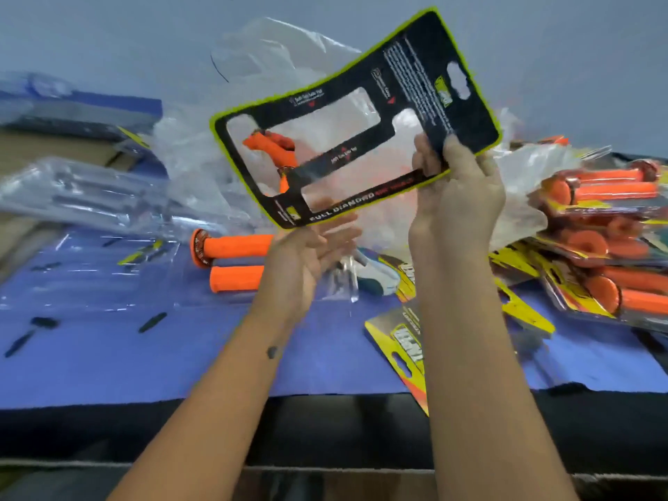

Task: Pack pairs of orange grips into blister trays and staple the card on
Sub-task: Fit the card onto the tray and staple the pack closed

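Left hand [307,254] open, fingers spread, just under the card's lower edge. Right hand [457,197] pinches card [356,117], raised and tilted. Two orange grips [235,262] lie left of left hand. Packed trays [611,240] right of right hand.

Blue mat [108,363], crumpled clear plastic bags [274,56], possibly grey wall [108,30]

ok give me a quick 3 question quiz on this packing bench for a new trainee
1. True or false: the right hand grips the black card.
2. Which best describes the left hand? A) open under the card B) holding a stapler C) holding a grip
3. Fill in: two loose orange grips lie on the ____ mat.

Key: 1 true; 2 A; 3 blue
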`<state>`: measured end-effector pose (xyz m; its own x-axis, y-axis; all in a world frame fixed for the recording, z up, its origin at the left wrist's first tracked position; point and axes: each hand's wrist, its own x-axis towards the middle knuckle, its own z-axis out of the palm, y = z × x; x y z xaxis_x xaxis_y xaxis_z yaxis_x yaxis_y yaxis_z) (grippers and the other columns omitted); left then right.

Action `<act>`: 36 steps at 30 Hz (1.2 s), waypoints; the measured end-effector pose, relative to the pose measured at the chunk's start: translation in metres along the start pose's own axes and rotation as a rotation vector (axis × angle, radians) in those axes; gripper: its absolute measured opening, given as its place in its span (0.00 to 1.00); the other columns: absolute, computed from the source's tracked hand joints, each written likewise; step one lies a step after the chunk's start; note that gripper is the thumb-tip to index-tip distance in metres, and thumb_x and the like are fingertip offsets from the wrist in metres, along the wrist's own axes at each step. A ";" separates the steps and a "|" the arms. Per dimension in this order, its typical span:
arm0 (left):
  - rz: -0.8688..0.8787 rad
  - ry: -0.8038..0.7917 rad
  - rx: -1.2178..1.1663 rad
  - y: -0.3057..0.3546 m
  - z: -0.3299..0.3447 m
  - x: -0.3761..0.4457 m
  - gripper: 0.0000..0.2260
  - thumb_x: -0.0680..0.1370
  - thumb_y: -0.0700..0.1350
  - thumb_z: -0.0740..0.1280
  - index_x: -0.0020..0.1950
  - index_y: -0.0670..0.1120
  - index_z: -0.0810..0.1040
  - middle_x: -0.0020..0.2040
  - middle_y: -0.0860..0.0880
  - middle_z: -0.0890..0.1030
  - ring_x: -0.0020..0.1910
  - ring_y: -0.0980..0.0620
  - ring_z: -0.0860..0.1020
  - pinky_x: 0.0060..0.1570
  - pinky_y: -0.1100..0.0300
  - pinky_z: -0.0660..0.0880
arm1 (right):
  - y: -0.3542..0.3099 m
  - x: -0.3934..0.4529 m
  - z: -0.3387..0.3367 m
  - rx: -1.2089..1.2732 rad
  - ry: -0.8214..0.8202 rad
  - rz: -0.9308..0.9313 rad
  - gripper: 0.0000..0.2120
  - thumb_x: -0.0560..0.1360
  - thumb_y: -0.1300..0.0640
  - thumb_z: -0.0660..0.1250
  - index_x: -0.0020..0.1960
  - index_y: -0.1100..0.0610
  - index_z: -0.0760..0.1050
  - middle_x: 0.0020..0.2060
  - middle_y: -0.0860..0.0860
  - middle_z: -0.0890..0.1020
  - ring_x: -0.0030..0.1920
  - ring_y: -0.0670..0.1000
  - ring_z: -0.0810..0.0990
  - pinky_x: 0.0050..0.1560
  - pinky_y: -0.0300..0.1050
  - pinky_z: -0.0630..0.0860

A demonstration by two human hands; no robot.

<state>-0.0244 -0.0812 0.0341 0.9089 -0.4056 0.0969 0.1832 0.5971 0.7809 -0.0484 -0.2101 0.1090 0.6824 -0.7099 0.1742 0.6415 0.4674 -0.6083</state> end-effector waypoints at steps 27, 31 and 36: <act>0.309 0.521 0.818 0.060 -0.157 -0.006 0.11 0.73 0.46 0.73 0.53 0.53 0.79 0.40 0.49 0.82 0.39 0.52 0.78 0.44 0.57 0.74 | 0.065 -0.026 -0.045 -1.156 -0.613 0.559 0.07 0.72 0.64 0.73 0.49 0.57 0.80 0.35 0.51 0.83 0.28 0.51 0.78 0.31 0.43 0.75; 0.257 0.519 0.897 0.058 -0.164 -0.004 0.14 0.76 0.38 0.71 0.60 0.48 0.79 0.41 0.53 0.82 0.38 0.60 0.78 0.45 0.66 0.75 | 0.069 -0.025 -0.039 -1.176 -0.553 0.532 0.06 0.76 0.54 0.69 0.48 0.57 0.80 0.34 0.52 0.81 0.26 0.48 0.77 0.29 0.40 0.73; 0.280 0.531 0.883 0.060 -0.171 -0.006 0.04 0.77 0.39 0.69 0.44 0.47 0.81 0.30 0.62 0.81 0.30 0.67 0.77 0.35 0.74 0.73 | 0.069 -0.020 -0.034 -1.088 -0.513 0.444 0.06 0.77 0.59 0.68 0.43 0.55 0.81 0.35 0.50 0.83 0.32 0.50 0.79 0.30 0.39 0.73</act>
<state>0.0450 0.0752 -0.0254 0.9623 0.1489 0.2275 -0.2004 -0.1770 0.9636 -0.0299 -0.1812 0.0370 0.9751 -0.2081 -0.0763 -0.1248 -0.2313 -0.9648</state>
